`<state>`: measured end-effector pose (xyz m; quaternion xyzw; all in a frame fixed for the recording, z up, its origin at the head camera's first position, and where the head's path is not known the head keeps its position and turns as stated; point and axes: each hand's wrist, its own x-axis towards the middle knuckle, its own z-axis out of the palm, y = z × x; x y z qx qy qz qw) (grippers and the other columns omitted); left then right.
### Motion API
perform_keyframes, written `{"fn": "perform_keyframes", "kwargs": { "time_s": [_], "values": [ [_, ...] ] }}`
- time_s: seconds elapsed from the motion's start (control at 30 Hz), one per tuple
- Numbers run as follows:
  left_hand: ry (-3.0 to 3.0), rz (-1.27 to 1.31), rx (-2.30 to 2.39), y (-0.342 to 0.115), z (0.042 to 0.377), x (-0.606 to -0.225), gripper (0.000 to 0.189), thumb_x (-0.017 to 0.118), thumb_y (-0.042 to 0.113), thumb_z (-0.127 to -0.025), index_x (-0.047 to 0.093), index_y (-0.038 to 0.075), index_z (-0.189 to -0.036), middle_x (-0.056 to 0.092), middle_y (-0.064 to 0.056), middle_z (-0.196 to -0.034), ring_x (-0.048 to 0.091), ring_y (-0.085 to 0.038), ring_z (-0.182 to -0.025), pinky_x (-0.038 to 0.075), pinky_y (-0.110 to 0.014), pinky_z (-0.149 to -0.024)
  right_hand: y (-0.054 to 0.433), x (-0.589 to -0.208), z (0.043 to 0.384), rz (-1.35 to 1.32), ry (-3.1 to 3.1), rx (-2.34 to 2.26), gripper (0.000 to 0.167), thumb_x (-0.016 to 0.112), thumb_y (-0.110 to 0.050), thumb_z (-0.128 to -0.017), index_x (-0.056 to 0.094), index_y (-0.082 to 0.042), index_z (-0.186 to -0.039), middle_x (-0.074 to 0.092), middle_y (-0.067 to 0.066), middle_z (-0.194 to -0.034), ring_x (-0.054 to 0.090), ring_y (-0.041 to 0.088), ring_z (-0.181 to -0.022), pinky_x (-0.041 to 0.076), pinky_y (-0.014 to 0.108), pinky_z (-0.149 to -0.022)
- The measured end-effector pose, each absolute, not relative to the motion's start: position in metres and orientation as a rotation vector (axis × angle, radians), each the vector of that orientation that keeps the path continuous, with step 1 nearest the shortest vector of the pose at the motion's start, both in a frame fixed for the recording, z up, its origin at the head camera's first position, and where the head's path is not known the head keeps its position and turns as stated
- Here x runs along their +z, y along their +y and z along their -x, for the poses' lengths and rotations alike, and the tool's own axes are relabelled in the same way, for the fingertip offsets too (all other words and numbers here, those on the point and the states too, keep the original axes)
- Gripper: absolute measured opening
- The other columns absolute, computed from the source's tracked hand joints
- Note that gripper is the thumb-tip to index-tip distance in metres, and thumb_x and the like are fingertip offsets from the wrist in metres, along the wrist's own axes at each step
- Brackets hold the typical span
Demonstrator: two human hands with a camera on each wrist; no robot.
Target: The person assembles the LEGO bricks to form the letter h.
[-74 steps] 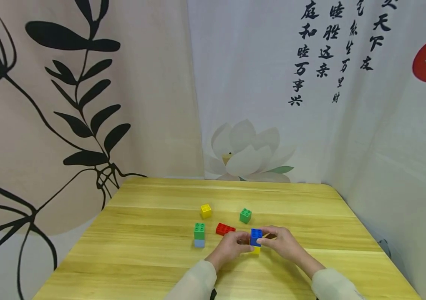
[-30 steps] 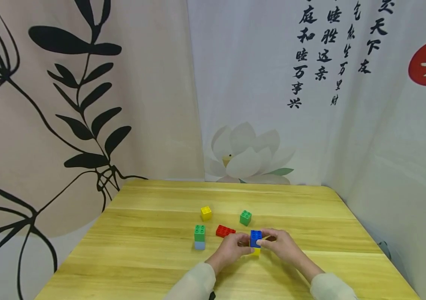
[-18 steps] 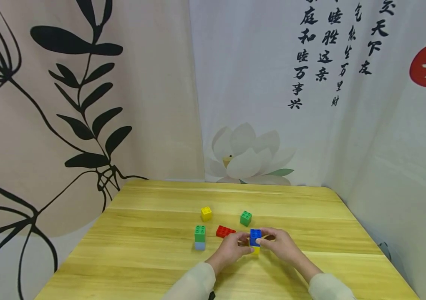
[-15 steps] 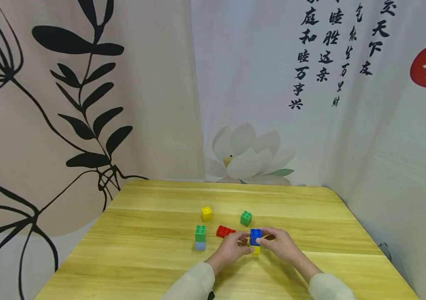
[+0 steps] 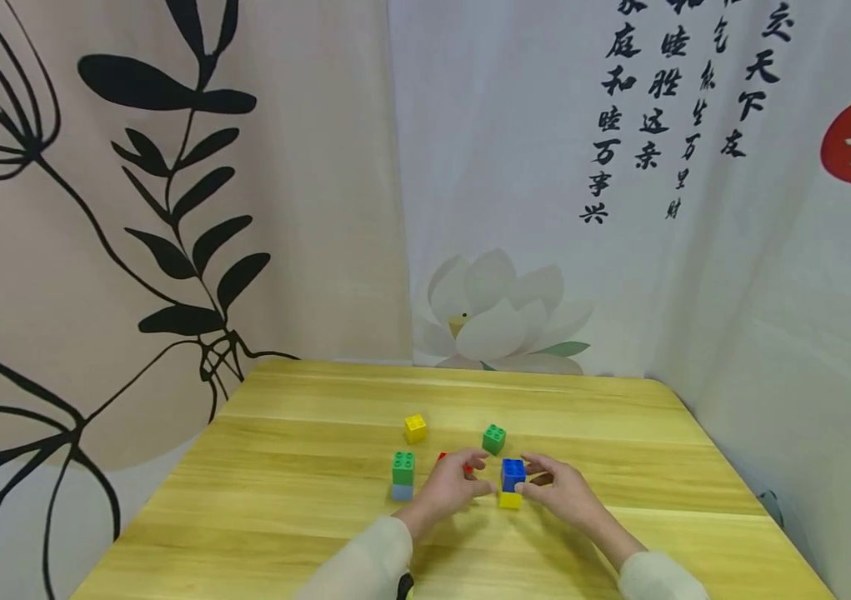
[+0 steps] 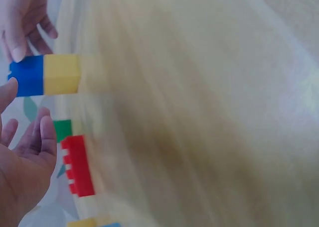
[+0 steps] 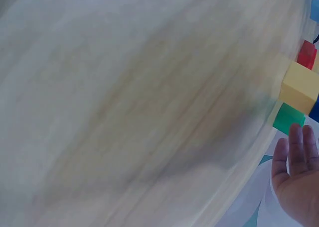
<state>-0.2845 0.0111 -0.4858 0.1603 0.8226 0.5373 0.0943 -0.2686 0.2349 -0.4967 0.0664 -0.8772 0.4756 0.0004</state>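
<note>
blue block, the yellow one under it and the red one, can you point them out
Blue block (image 5: 512,477): head view, on its side facing the camera.
Yellow block (image 5: 510,500): head view, on its side facing the camera.
Red block (image 6: 81,166): left wrist view, on its long side face, beside the studs.

A blue block (image 6: 30,77) is sitting on a yellow block (image 6: 62,74), the pair standing upright on the wooden table (image 6: 199,112). On the right, the right hand (image 6: 24,19) is touching the blue block with its thumb tip. The left hand (image 6: 26,173) is hovering on the left, fingers slightly bent, its thumb overlapping the blue block; contact is unclear. Left of the pair, a red brick (image 6: 80,166) is lying studs up, partly hiding a farther green block (image 6: 62,130).
</note>
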Motion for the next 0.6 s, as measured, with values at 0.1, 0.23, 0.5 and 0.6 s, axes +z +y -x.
{"fn": "perform_keyframes", "kwargs": {
  "time_s": [0.1, 0.23, 0.5, 0.6],
  "values": [
    [2.46, -0.501, 1.594, 0.005, 0.287, -0.477, 0.05, 0.077, 0.026, -0.088, 0.06, 0.014, -0.134, 0.062, -0.006, -0.123, 0.059, -0.018, -0.099, 0.054, -0.039, -0.082, 0.235, -0.492, 0.268, -0.181, -2.743, 1.496, 0.063, 0.078, -0.03, -0.087, 0.055, -0.004, -0.139, 0.065, 0.009, -0.119, 0.063, 0.025, -0.102, 0.056, 0.04, -0.078],
    [2.446, -0.532, 1.631, -0.002, 0.291, -0.461, 0.051, 0.077, 0.025, -0.089, 0.059, 0.015, -0.135, 0.061, -0.007, -0.123, 0.06, -0.02, -0.099, 0.055, -0.037, -0.08, 0.235, -0.482, 0.267, -0.167, -2.718, 1.47, 0.06, 0.077, -0.033, -0.088, 0.057, -0.008, -0.139, 0.065, 0.008, -0.122, 0.062, 0.025, -0.106, 0.055, 0.041, -0.081],
    [2.407, -0.595, 1.707, -0.014, 0.301, -0.434, 0.048, 0.074, 0.024, -0.091, 0.058, 0.013, -0.136, 0.061, -0.01, -0.124, 0.06, -0.021, -0.098, 0.055, -0.039, -0.083, 0.231, -0.46, 0.271, -0.194, -2.646, 1.409, 0.058, 0.074, -0.037, -0.09, 0.057, -0.01, -0.139, 0.064, 0.009, -0.126, 0.06, 0.028, -0.112, 0.054, 0.041, -0.085],
    [2.418, -0.615, 1.719, -0.02, 0.303, -0.425, 0.047, 0.073, 0.024, -0.093, 0.058, 0.012, -0.136, 0.061, -0.01, -0.124, 0.061, -0.021, -0.099, 0.055, -0.037, -0.084, 0.228, -0.451, 0.274, -0.201, -2.613, 1.413, 0.057, 0.073, -0.037, -0.091, 0.058, -0.01, -0.138, 0.062, 0.011, -0.129, 0.059, 0.028, -0.114, 0.054, 0.04, -0.086]
  ]
}}
